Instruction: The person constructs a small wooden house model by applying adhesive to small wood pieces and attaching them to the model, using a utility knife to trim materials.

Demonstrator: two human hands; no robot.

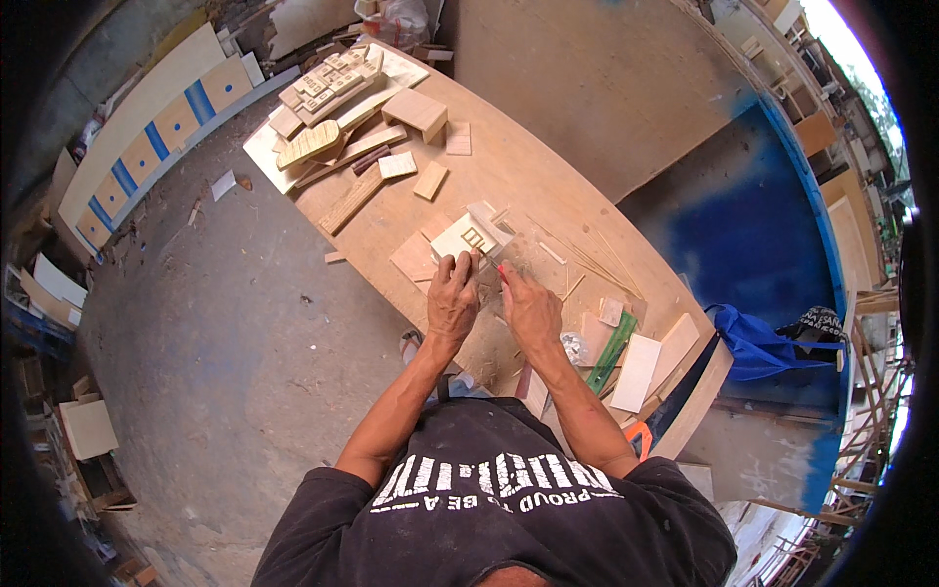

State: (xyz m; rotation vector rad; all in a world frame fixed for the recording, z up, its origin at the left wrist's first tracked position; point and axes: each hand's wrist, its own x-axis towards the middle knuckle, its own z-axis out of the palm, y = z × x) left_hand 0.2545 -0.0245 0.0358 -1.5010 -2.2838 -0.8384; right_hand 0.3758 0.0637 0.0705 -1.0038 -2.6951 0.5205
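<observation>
A small pale wooden model piece [460, 238] with a dark-lined window frame lies on the workbench before me. My left hand [454, 296] is closed at its near edge, fingertips bent down against it beside the frame. My right hand [533, 311] grips a slim tool with a red end [503, 274], its tip pointing toward the model piece. The tool is mostly covered by my fingers, so its kind cannot be made out. Under the model piece, a thin wooden sheet [413, 256] shows at the left. Thin wood strips [587, 256] lie to the right.
Stacked model houses [337, 80], a wooden box shape [416, 112] and blocks crowd the bench's far left. Near my right forearm lie a green strip [613, 342], a white board [636, 373] and a clear bag [574, 347]. Blue cloth [748, 342] hangs beyond the right edge.
</observation>
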